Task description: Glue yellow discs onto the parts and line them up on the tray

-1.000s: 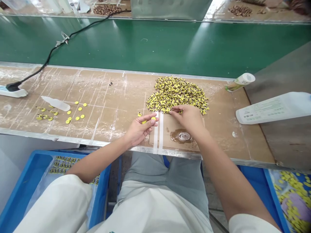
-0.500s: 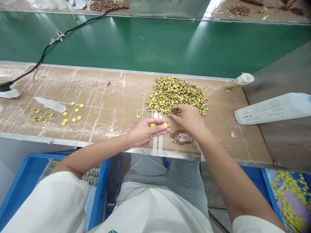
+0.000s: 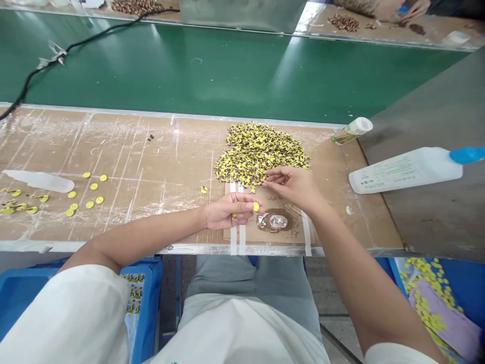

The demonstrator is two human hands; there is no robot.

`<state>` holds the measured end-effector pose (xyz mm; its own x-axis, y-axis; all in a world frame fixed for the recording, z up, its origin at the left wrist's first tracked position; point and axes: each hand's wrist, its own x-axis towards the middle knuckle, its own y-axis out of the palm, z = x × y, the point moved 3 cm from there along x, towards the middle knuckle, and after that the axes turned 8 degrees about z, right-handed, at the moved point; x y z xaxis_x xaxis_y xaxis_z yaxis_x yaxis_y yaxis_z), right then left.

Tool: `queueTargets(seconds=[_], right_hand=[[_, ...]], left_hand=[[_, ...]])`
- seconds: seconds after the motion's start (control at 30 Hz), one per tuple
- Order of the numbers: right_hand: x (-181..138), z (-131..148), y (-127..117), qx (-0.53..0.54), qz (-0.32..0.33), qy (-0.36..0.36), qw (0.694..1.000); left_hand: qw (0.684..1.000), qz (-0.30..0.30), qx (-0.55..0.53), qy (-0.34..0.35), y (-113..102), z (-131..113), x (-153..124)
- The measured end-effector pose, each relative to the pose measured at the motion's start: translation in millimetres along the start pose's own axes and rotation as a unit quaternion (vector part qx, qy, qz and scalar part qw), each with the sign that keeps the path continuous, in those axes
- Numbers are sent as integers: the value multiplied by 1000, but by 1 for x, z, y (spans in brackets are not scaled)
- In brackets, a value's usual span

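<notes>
While a yellow disc [image 3: 256,207] sits pinched in the left hand [image 3: 226,210], the right hand [image 3: 297,187] curls at a yellow-and-black pile [image 3: 261,151], its grip unclear. Below the left hand, a blue tub [image 3: 150,303] holds rows of small figures [image 3: 134,292]; below and right of the right hand, a second tub [image 3: 462,278] holds loose yellow discs [image 3: 426,313].

Left hand [image 3: 224,212] holds yellow disc [image 3: 256,207] between thumb and fingers, over desk [image 3: 178,177]. Right hand [image 3: 293,188] at near edge of yellow-and-dark pile [image 3: 261,151], thumb and fingertips close together (too small to tell if they pinch a piece). Wet patch [image 3: 263,221] on cardboard just nearer than both hands. Loose yellow discs [image 3: 90,205] well to left, beside pale slim object [image 3: 41,181]. To right, blue-capped white bottle [image 3: 405,171], smaller white-capped container [image 3: 352,131]. Green surface [image 3: 189,71] beyond desk.
</notes>
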<state>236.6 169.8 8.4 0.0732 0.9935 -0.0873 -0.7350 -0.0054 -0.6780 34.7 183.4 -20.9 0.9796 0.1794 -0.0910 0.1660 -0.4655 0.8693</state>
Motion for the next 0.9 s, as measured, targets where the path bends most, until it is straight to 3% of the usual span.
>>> queueTargets(seconds=[0.17, 0.3, 0.37, 0.5, 0.6, 0.9], right_hand=[[-3, -7, -16, -51, -46, -9, 998], [-19, -17, -23, 91, -73, 3, 993], [-35, -25, -24, 213, -98, 32, 972], [-77, -44, -19, 395, -238, 97, 882], [-104, -52, -7, 389, -324, 110, 855], [-133, -27, 41, 277, -394, 60, 874]], left_hand=[[1000, 5, 2, -2, -4, 2, 0], [1000, -9, 4, -11, -6, 1, -3], [1000, -26, 1, -16, -6, 1, -4], [999, -44, -3, -12, -6, 0, -4], [999, -44, 2, -4, -6, 0, -5], [998, -60, 32, 5, -5, 0, -7]])
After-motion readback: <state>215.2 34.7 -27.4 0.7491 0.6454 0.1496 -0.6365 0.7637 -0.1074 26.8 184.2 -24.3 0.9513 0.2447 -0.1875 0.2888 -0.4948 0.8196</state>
